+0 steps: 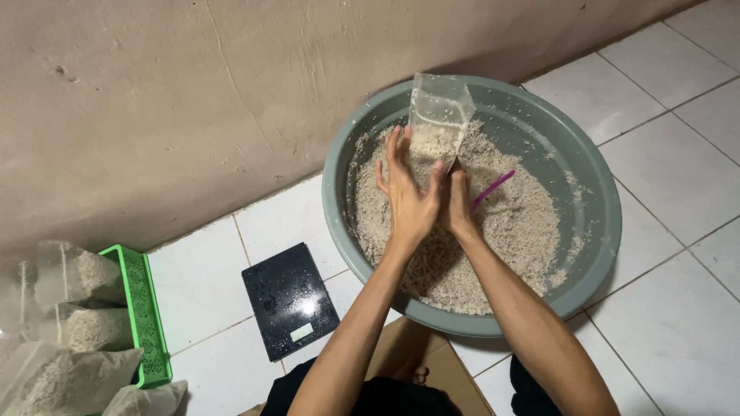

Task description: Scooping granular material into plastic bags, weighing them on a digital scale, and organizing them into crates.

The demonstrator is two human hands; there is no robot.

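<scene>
A clear plastic bag point(438, 123), partly filled with pale grain, stands upright over a big grey basin point(597, 177). My left hand point(407, 192) presses flat against the bag's near side, fingers spread. My right hand point(459, 204) grips the bag at its lower right edge. The basin holds a heap of the same pale grain mix point(520, 223). A purple stick-like handle point(491, 190) pokes out of the heap just right of my right hand; its lower end is hidden.
A black digital kitchen scale point(289, 299) lies on the white floor tiles left of the basin. A green plastic basket point(142, 316) with several filled clear bags point(73, 331) sits at the far left. A beige wall point(193, 100) runs behind. Brown cardboard point(420, 350) lies under my arms.
</scene>
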